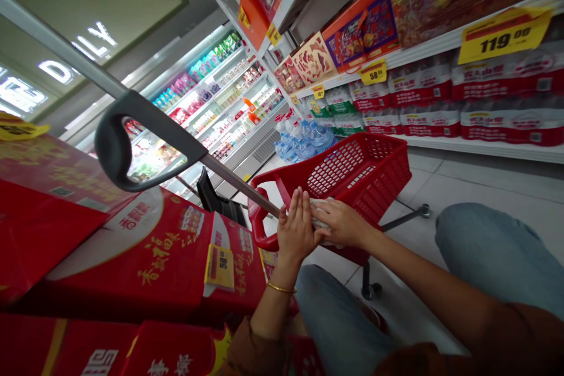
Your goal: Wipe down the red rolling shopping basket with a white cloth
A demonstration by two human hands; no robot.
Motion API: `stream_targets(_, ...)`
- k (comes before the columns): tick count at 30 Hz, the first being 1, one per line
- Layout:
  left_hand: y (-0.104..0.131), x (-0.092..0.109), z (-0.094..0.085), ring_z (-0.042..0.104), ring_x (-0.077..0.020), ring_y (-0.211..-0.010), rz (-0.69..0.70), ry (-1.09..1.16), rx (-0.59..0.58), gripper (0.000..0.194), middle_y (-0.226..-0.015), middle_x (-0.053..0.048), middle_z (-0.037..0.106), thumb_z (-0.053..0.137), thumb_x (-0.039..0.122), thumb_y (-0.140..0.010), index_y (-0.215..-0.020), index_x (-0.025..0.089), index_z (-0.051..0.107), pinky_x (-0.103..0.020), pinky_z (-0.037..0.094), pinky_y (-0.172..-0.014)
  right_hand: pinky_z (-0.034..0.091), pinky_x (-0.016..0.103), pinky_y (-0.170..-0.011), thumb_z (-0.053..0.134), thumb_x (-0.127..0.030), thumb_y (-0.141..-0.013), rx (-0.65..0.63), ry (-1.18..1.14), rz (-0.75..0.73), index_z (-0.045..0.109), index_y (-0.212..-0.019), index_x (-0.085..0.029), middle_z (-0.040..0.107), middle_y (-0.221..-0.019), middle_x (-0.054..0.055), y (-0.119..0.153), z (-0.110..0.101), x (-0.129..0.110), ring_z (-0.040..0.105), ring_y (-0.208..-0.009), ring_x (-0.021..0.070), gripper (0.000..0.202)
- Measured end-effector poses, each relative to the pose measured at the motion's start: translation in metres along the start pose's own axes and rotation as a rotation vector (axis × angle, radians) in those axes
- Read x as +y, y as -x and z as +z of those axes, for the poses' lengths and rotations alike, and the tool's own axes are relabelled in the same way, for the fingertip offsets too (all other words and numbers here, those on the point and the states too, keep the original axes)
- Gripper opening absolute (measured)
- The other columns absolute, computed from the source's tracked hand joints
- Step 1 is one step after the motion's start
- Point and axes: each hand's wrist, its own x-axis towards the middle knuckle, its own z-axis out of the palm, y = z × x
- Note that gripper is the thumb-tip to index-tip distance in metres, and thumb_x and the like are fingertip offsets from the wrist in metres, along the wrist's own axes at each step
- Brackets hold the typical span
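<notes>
My left hand (299, 226) lies flat with its fingers stretched out near the lower end of the grey pull bar (240, 185), by the red basket's handle end. Beside it, my right hand (341, 222) is closed on a crumpled whitish cloth (319, 211), pressed close to the left hand's thumb. Much of the cloth is hidden by the fingers. Just beyond both hands, the red wheeled shopping basket (392, 173) stands tilted in the view, with holes in its walls. A dark grey loop grip (117, 150) tops the pull bar.
Stacked red gift boxes (171, 252) line the left side. On the right, a shelf (489, 150) holds wrapped bottle packs and boxes with yellow price tags. Blue-capped water bottles (304, 141) and a lit refrigerated case (211, 111) stand farther back. Bent knees (497, 247) flank the basket.
</notes>
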Motion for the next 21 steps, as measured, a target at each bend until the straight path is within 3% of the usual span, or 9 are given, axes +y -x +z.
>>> stream_targets(5, 0.005, -0.002, 0.009, 0.037, -0.0241, -0.143, 0.009, 0.000, -0.041, 0.079, -0.149, -0.021, 0.043, 0.011, 0.054, -0.099, -0.149, -0.003, 0.029, -0.038, -0.008, -0.121, 0.053, 0.041, -0.088, 0.058, -0.039, -0.087, 0.011, 0.044, -0.027, 0.064, -0.118, -0.014, 0.067, -0.119, 0.017, 0.000, -0.002, 0.009, 0.064, -0.107, 0.0269, 0.040)
stream_targets(11, 0.008, 0.000, 0.011, 0.041, -0.0262, -0.140, 0.034, -0.015, -0.067, 0.082, -0.143, -0.024, 0.049, 0.011, 0.056, -0.099, -0.143, -0.007, 0.040, -0.040, 0.001, -0.123, 0.053, 0.038, -0.084, 0.057, -0.028, -0.084, 0.054, 0.024, -0.048, 0.066, -0.113, -0.016, 0.070, -0.113, 0.013, -0.003, 0.000, 0.020, 0.066, -0.099, 0.0234, 0.033)
stream_targets(15, 0.012, 0.001, 0.012, 0.046, -0.0305, -0.136, 0.019, -0.046, -0.150, 0.088, -0.141, -0.028, 0.050, 0.014, 0.062, -0.098, -0.140, -0.011, 0.041, -0.045, 0.013, -0.122, 0.054, 0.037, -0.084, 0.056, -0.028, -0.084, 0.052, 0.038, -0.052, 0.067, -0.112, -0.016, 0.071, -0.111, 0.013, 0.001, 0.000, 0.036, 0.066, -0.099, 0.0234, 0.032)
stream_targets(21, 0.016, 0.001, 0.015, 0.042, -0.0300, -0.139, 0.015, -0.040, -0.179, 0.088, -0.144, -0.027, 0.047, 0.019, 0.067, -0.096, -0.140, -0.004, 0.045, -0.045, 0.023, -0.119, 0.054, 0.037, -0.084, 0.057, -0.031, -0.084, 0.020, 0.076, -0.010, 0.068, -0.111, -0.018, 0.070, -0.112, 0.012, 0.011, -0.004, 0.053, 0.067, -0.098, 0.0235, 0.032)
